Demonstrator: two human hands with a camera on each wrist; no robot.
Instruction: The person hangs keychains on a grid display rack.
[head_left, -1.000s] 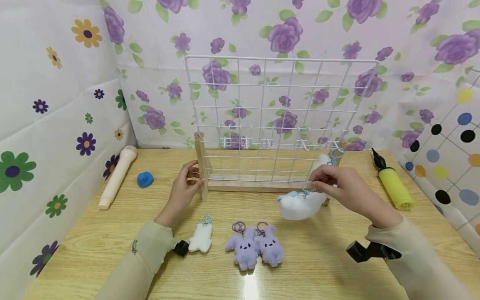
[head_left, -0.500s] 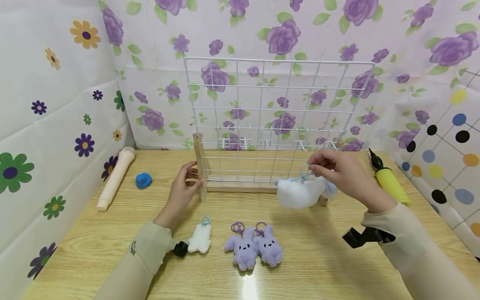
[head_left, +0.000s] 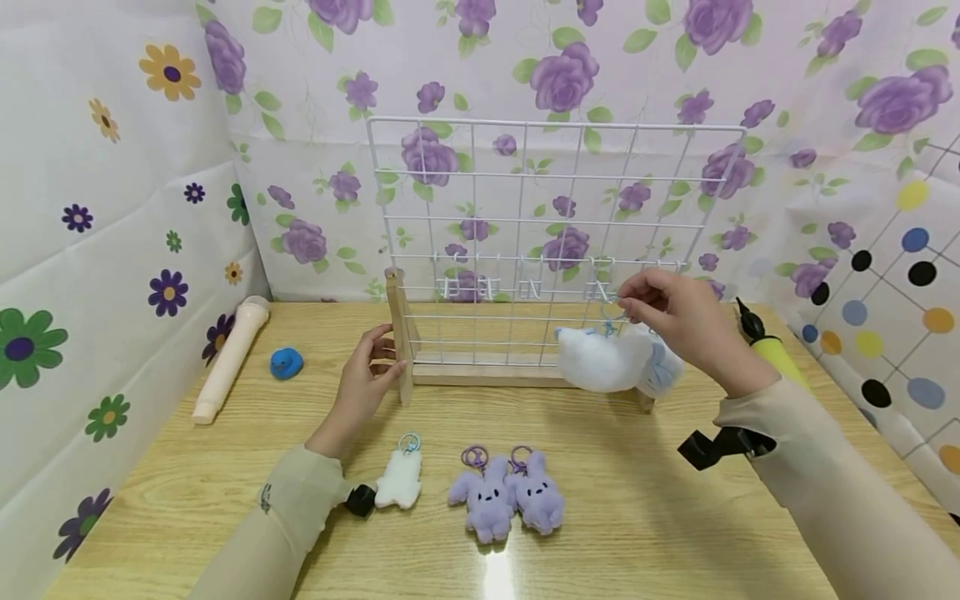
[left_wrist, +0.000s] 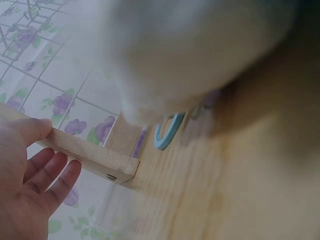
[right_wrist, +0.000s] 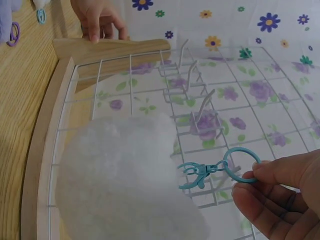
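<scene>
My right hand (head_left: 671, 321) pinches the blue key ring (right_wrist: 240, 162) of a white plush keychain (head_left: 603, 358), which hangs below the ring in front of a white wire grid rack (head_left: 525, 221). The ring is close to one of the rack's hooks (head_left: 600, 290). Partly hidden behind that hand, another white and blue plush (head_left: 662, 368) hangs at the rack's right end. My left hand (head_left: 366, 375) holds the rack's left wooden upright (head_left: 401, 337), thumb on the near side in the left wrist view and fingers behind.
In front of the rack lie a white plush keychain (head_left: 399, 479) and two purple bunny keychains (head_left: 491, 504). A blue rubber duck (head_left: 286, 363) and a pale tube (head_left: 231, 358) are at left. A yellow pump (head_left: 776, 358) lies at right, partly behind my right arm.
My right hand has risen and lifted the white plush keychain, bringing its ring up to the hook level. My left hand stays on the upright.
</scene>
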